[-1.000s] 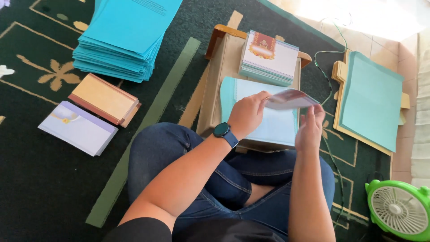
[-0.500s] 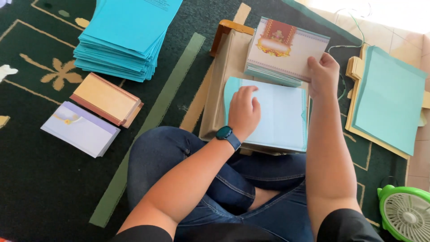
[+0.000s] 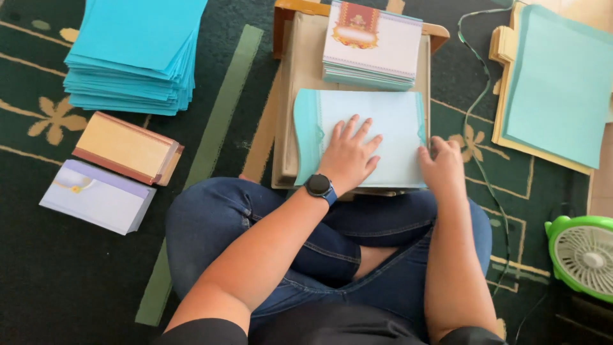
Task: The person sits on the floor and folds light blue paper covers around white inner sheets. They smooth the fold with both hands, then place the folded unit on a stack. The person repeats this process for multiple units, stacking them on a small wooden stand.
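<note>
The person wears blue denim jeans (image 3: pixel 396 281) and a black short-sleeved top (image 3: pixel 332 329), leaving both forearms bare. Just behind the left hand (image 3: pixel 348 153), a black round-faced smartwatch (image 3: pixel 319 186) with a blue strap circles the wrist. The right hand (image 3: pixel 442 167) is ringless.

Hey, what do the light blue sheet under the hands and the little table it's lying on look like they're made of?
The light blue sheet looks like matte card or thick paper: flat, thin, no shine, with a shaped teal edge. The left hand presses it flat; the right hand is at its right edge. The small table looks like pale unpainted wood, judging by its tan frame.
</note>
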